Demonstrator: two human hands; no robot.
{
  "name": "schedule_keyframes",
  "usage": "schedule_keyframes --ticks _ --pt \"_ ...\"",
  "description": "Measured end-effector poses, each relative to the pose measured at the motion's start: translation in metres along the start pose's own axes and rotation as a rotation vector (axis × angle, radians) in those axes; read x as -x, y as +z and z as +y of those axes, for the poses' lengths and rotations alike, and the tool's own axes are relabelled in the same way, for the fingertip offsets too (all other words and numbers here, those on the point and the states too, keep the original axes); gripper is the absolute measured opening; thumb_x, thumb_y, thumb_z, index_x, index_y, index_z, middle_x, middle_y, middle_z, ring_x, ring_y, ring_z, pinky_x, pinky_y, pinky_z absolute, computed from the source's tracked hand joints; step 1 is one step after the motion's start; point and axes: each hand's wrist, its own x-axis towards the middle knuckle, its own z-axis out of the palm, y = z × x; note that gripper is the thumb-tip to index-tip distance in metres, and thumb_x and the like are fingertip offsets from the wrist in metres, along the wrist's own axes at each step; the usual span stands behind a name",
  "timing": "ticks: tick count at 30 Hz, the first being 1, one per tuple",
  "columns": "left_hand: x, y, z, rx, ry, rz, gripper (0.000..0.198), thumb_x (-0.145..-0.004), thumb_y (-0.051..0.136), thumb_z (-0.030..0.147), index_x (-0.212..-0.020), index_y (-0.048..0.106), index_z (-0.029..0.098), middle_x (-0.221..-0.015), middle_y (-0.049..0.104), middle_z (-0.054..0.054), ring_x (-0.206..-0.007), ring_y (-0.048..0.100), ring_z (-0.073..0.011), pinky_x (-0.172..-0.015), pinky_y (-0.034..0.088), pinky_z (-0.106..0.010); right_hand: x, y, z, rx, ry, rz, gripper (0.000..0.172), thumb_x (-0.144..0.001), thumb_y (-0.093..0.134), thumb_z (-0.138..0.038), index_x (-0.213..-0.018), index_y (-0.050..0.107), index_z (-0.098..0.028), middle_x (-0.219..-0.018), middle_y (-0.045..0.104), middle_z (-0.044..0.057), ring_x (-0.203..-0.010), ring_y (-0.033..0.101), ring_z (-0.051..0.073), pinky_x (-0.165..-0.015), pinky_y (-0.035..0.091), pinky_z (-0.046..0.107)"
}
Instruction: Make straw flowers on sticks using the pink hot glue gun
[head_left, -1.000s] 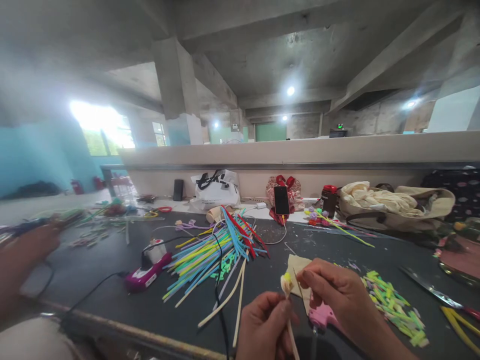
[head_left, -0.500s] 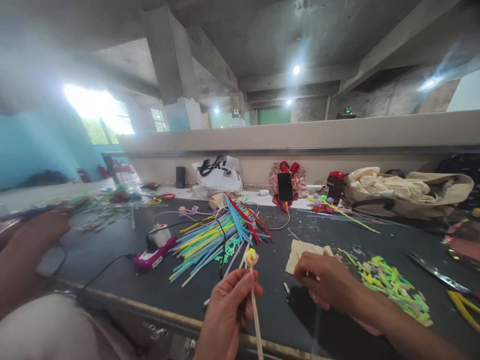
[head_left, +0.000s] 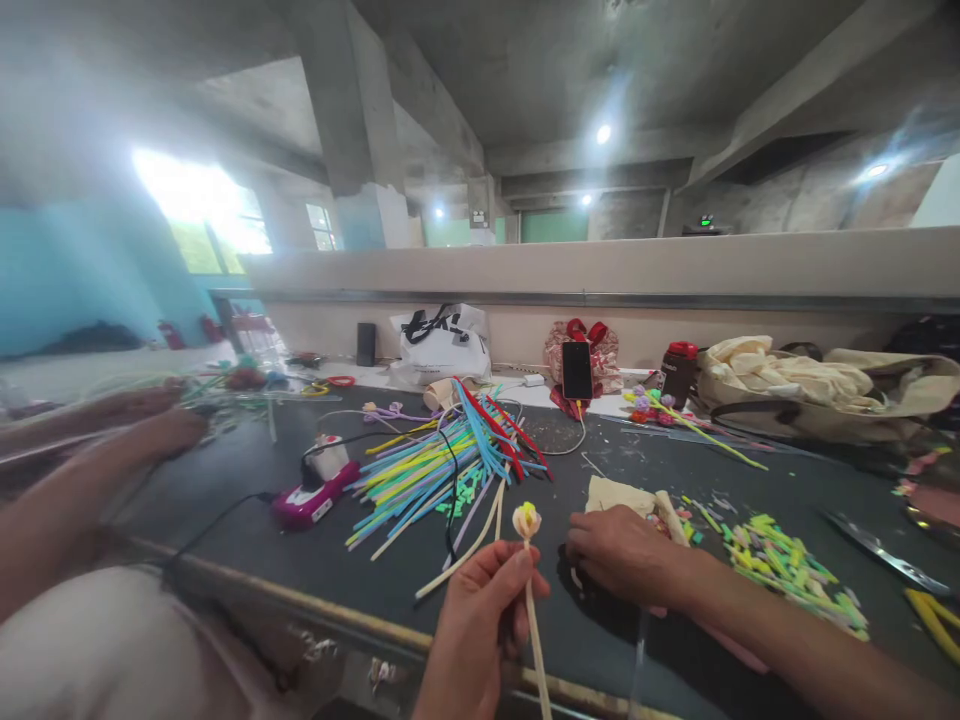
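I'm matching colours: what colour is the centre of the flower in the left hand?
The flower's centre is bright yellow; it shows best in the head view.

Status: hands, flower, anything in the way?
Left hand pinching flower by its stem, bloom up. Right hand by beige sheet, grip hidden. Pink tool partly covered by right forearm. Nothing blocking bloom.
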Motion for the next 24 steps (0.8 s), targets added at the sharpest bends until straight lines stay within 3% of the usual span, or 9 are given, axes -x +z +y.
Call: schedule_keyframes --ticks 7,11,16,24 --pt "0.0 0.003 -0.004 -0.019 0.027 -0.013 0.021 -0.065 0.066 0.033 -0.063 0.06 0.013 -0.046 0.057 0.003 -0.03 0.035 0.0005 -0.032 0.021 -0.011 0.004 -0.006 0.003 -0.108 -0.056 -0.013 0.027 -0.081 0.045 -0.015 -0.094 0.06 -0.032 -0.085 0.061 -0.003 -0.073 0.059 0.013 -0.056 0.033 0.022" --pt "0.0 0.003 -0.005 -0.015 -0.002 -0.023 0.021 -0.066 0.065 0.033 -0.063 0.06 0.013 -0.046 0.057 0.003 -0.03 0.036 0.0007 -0.033 0.023 -0.01 0.0 0.001 0.0 -0.153 -0.04 -0.011 0.018 -0.08 0.046 -0.02 -0.082 0.063 -0.025 -0.078 0.06 0.0 -0.066 0.058 0.015 -0.053 0.032 0.024" --pt "-0.002 0.004 -0.005 0.025 -0.019 -0.03 0.021 -0.065 0.067 0.031 -0.061 0.059 0.012 -0.045 0.058 0.002 -0.027 0.036 0.0008 -0.031 0.021 -0.011 0.002 0.003 -0.002 -0.267 0.149 0.09 0.014 -0.07 0.048 -0.012 -0.073 0.059 -0.019 -0.071 0.061 0.002 -0.062 0.056 0.015 -0.052 0.033 0.023" --pt "0.0 0.022 -0.009 0.237 -0.136 -0.111 0.02 -0.06 0.07 0.028 -0.065 0.058 0.012 -0.045 0.058 0.003 -0.026 0.037 0.0 -0.029 0.024 -0.01 0.024 -0.035 -0.021 -0.678 0.387 0.298 0.013 -0.067 0.039 -0.01 -0.066 0.049 -0.018 -0.049 0.052 -0.005 -0.042 0.052 0.009 -0.042 0.038 0.017"
